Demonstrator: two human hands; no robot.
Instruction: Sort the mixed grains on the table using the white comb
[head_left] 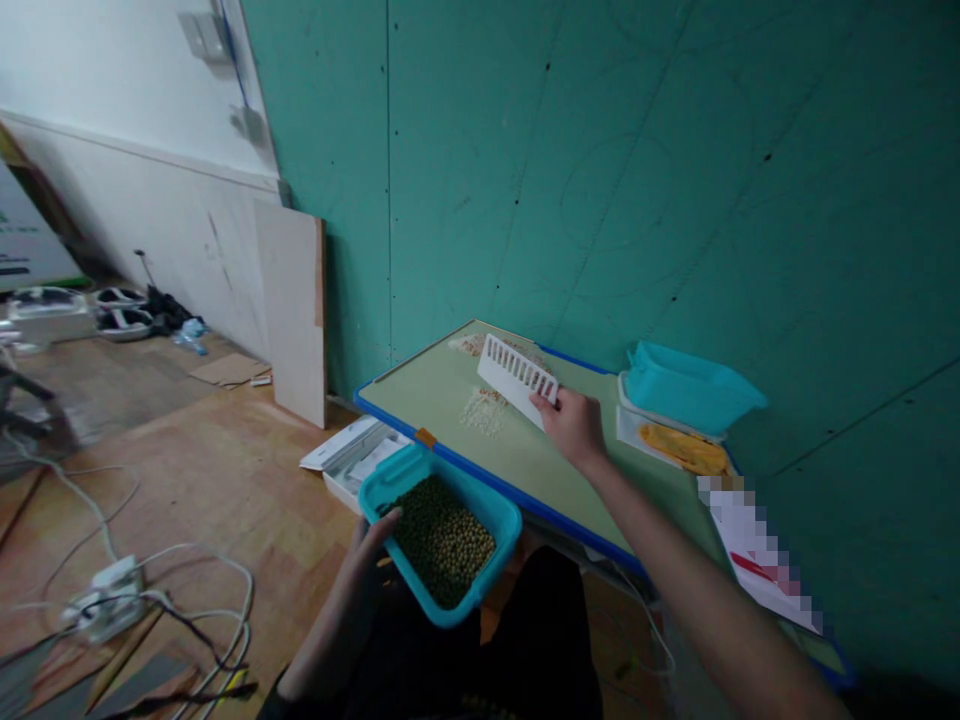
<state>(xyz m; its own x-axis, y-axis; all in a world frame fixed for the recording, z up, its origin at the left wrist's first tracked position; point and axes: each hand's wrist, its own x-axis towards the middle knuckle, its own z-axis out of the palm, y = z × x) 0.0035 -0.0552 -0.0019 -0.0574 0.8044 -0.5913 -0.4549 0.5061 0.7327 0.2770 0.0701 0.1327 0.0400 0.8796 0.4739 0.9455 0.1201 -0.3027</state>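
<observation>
My left hand (367,555) grips the near left rim of a turquoise plastic tub (495,500), thumb over the edge. Inside the tub lie dark green beans (424,510) and pale yellow soybeans (469,550), side by side. The tub is at the table's front edge, above my lap. In my right hand (574,425) is a white plastic strip with a row of slots (517,380), tilted over the table (420,400). Just left of the strip lies a patch of pale grains (484,412); more mixed grains (472,345) lie behind it, partly hidden.
At the table's right stand another turquoise tub (682,390) and something orange-yellow (686,450) on white. A white open box (356,455) sits left of the table. A green wall (562,180) rises behind. Cables and a power strip (109,600) lie on the floor.
</observation>
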